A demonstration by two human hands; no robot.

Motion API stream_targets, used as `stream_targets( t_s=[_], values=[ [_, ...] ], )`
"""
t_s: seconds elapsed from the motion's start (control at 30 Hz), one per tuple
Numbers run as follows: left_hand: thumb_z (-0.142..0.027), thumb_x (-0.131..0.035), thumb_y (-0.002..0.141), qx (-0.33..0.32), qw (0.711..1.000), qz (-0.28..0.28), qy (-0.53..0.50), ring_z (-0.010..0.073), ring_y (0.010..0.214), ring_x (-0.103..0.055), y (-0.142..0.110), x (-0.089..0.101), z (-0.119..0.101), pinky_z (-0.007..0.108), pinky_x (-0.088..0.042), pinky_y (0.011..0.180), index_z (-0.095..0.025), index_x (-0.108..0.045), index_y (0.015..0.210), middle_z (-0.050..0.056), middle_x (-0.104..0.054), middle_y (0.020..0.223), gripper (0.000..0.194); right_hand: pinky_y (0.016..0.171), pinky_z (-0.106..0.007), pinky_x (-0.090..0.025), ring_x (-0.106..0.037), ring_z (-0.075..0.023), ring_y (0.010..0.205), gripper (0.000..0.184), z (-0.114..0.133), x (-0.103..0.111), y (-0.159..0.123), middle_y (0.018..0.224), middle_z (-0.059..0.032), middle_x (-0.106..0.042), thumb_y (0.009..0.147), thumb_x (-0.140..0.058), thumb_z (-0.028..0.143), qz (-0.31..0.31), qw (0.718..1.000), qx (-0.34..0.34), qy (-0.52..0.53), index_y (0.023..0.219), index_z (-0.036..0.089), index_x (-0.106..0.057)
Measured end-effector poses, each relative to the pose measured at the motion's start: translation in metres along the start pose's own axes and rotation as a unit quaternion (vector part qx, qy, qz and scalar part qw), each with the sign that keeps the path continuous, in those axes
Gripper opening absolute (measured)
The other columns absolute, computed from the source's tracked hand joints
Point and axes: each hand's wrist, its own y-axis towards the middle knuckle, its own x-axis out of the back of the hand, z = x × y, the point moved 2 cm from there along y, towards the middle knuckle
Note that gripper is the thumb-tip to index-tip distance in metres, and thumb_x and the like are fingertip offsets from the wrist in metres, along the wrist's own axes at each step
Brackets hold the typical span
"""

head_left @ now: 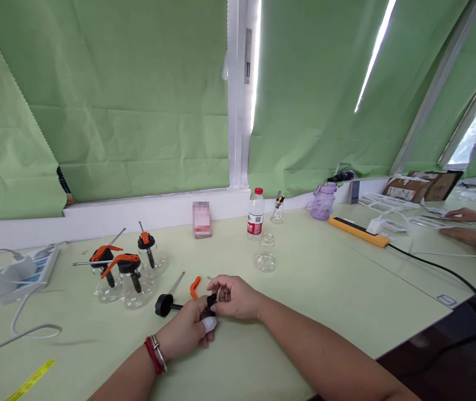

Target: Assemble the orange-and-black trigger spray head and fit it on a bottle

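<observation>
My left hand point(187, 328), with a white wrap on its thumb, grips a small black part point(211, 302) that is mostly hidden by fingers. From the other side, the bent fingers of my right hand point(236, 298) close on the same part. Just left of my hands lies a black lid point(164, 305) with a black tube and a thin metal rod. Beyond my fingers is a loose orange lever point(195, 287). An open, clear glass jar point(266, 257) stands behind my right hand.
Several glass jars point(136, 292) with black lids and orange levers stand at left, rods sticking out. A white power strip point(41, 273) is further left. Behind are a pink box point(201, 220), a water bottle point(255, 217) and a purple bottle point(323, 201). An orange power strip point(358, 231) and another person's hands point(463, 231) are at right.
</observation>
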Motion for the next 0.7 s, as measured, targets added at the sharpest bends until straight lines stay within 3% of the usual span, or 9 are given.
stream_targets(
  t_s=[0.17, 0.3, 0.37, 0.47, 0.53, 0.6, 0.7],
  values=[
    [-0.026, -0.05, 0.075, -0.004, 1.0, 0.006, -0.008, 0.0123, 0.052, -0.053, 0.0, -0.002, -0.002, 0.029, -0.046, 0.053, -0.019, -0.046, 0.08, -0.004, -0.056, 0.06, 0.01, 0.049, -0.018, -0.036, -0.043, -0.0068, 0.053, 0.018, 0.0, -0.002, 0.001, 0.06, 0.0053, -0.05, 0.065, -0.064, 0.017, -0.025, 0.999, -0.018, -0.013, 0.083, 0.018, -0.062],
    [-0.03, -0.051, 0.076, -0.025, 0.998, -0.017, 0.06, 0.0132, 0.055, -0.054, 0.0, 0.001, 0.001, 0.027, -0.045, 0.05, -0.018, -0.049, 0.085, -0.002, -0.054, 0.068, 0.015, 0.043, -0.017, -0.034, -0.045, -0.0064, 0.045, 0.015, -0.008, 0.005, 0.006, 0.055, 0.0057, -0.052, 0.062, -0.062, 0.013, -0.07, 0.991, -0.104, 0.054, 0.075, 0.017, -0.057],
    [-0.032, -0.051, 0.078, -0.05, 0.987, -0.056, 0.145, 0.0149, 0.058, -0.055, -0.002, 0.005, 0.0, 0.029, -0.045, 0.054, -0.018, -0.054, 0.094, 0.0, -0.056, 0.073, 0.022, 0.038, -0.017, -0.032, -0.045, -0.0071, 0.04, 0.012, -0.013, 0.01, 0.008, 0.049, 0.0059, -0.051, 0.062, -0.061, 0.014, -0.08, 0.98, -0.167, 0.076, 0.072, 0.017, -0.056],
    [-0.031, -0.05, 0.079, -0.092, 0.943, -0.136, 0.288, 0.0203, 0.071, -0.057, -0.006, 0.015, -0.007, 0.033, -0.045, 0.064, -0.018, -0.059, 0.102, 0.005, -0.06, 0.081, 0.028, 0.033, -0.017, -0.029, -0.041, -0.0074, 0.034, 0.008, -0.02, 0.014, 0.008, 0.039, 0.0066, -0.048, 0.062, -0.06, 0.015, -0.063, 0.969, -0.227, 0.074, 0.069, 0.017, -0.055],
    [-0.03, -0.045, 0.081, -0.099, 0.91, -0.2, 0.35, 0.0212, 0.073, -0.058, -0.01, 0.023, -0.013, 0.034, -0.044, 0.065, -0.018, -0.061, 0.099, 0.008, -0.062, 0.091, 0.027, 0.033, -0.017, -0.029, -0.04, -0.0072, 0.033, 0.009, -0.021, 0.015, 0.007, 0.039, 0.0067, -0.048, 0.063, -0.061, 0.015, -0.056, 0.969, -0.233, 0.063, 0.069, 0.017, -0.056],
    [-0.028, -0.04, 0.084, -0.105, 0.883, -0.261, 0.375, 0.0205, 0.07, -0.058, -0.014, 0.032, -0.017, 0.033, -0.044, 0.064, -0.019, -0.062, 0.09, 0.007, -0.063, 0.086, 0.025, 0.034, -0.018, -0.031, -0.042, -0.0072, 0.035, 0.011, -0.021, 0.013, 0.006, 0.042, 0.0062, -0.049, 0.062, -0.063, 0.015, -0.058, 0.972, -0.225, 0.043, 0.07, 0.017, -0.057],
    [-0.026, -0.041, 0.083, -0.124, 0.867, -0.317, 0.365, 0.0195, 0.075, -0.06, -0.02, 0.04, -0.019, 0.029, -0.045, 0.067, -0.021, -0.06, 0.089, 0.006, -0.065, 0.083, 0.021, 0.036, -0.019, -0.036, -0.048, -0.0085, 0.039, 0.014, -0.018, 0.011, 0.005, 0.053, 0.0043, -0.053, 0.061, -0.066, 0.015, -0.065, 0.974, -0.215, 0.005, 0.073, 0.017, -0.058]
  ],
)
